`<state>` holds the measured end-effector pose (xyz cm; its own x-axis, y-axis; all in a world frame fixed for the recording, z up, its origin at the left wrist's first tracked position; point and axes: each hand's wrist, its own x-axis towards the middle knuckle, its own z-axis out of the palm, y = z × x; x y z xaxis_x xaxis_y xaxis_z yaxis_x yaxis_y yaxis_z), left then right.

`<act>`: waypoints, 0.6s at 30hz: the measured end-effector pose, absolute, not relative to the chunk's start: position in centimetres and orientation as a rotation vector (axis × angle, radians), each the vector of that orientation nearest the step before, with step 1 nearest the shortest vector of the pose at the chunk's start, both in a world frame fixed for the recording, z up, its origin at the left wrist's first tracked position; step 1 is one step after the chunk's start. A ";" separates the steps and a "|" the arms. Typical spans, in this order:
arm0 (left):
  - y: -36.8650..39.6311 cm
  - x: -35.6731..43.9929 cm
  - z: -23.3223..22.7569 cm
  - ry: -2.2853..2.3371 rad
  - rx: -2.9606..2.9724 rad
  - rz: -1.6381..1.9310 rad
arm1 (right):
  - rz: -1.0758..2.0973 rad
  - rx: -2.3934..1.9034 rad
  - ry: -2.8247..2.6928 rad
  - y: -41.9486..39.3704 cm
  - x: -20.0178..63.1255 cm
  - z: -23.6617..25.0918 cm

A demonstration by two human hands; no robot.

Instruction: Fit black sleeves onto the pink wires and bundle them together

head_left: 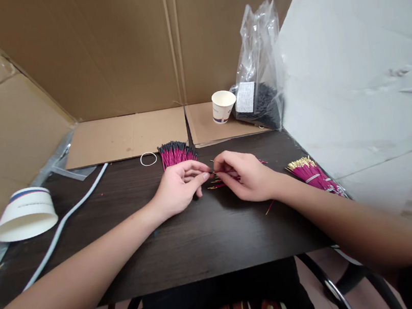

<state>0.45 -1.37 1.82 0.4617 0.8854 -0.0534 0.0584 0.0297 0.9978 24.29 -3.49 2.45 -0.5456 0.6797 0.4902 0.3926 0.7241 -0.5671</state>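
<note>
Over the middle of the dark table, my left hand and my right hand meet fingertip to fingertip. The left thumb and index finger pinch a small black sleeve, only a sliver of which shows. Between my right thumb and index finger is a thin wire, mostly hidden by the hand. Loose magenta wires with gold tips lie under and beside the right hand. Just behind my left hand is a pile of black-ended magenta wires.
A tied bundle of gold-tipped magenta wires lies at the right. Behind stand a paper cup and a clear bag of black pieces. A tipped paper cup, a grey cable and a white ring are leftward. Cardboard walls the back.
</note>
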 end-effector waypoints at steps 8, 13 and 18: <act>-1.3 0.4 1.9 0.911 1.397 0.781 | 0.452 -0.799 -2.222 -3.5 24.4 2.3; -1.2 0.4 2.0 0.922 1.371 0.775 | 0.450 -0.812 -2.214 -3.6 24.3 2.3; -1.3 0.4 2.2 0.915 1.370 0.765 | 0.451 -0.805 -2.205 -3.6 24.2 2.3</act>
